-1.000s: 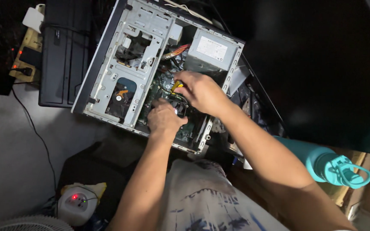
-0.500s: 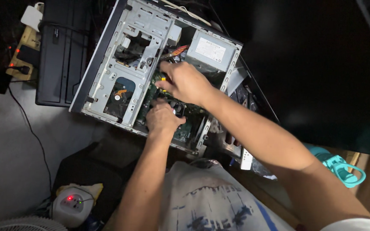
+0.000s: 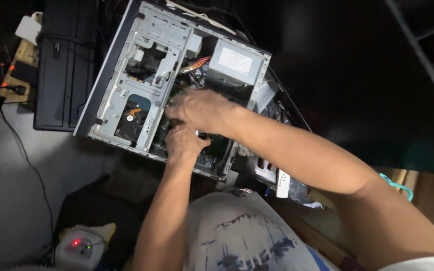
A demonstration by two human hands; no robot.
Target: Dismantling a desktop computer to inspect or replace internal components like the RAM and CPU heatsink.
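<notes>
Your hands work inside the open computer case lying on the floor: your left hand presses low on the board, your right hand just above; neither grip can be told.

- The grey floor under me carries everything.
- My opened computer case lies on it.
- A black tower lies beside it.
- A black cable trails across.
</notes>
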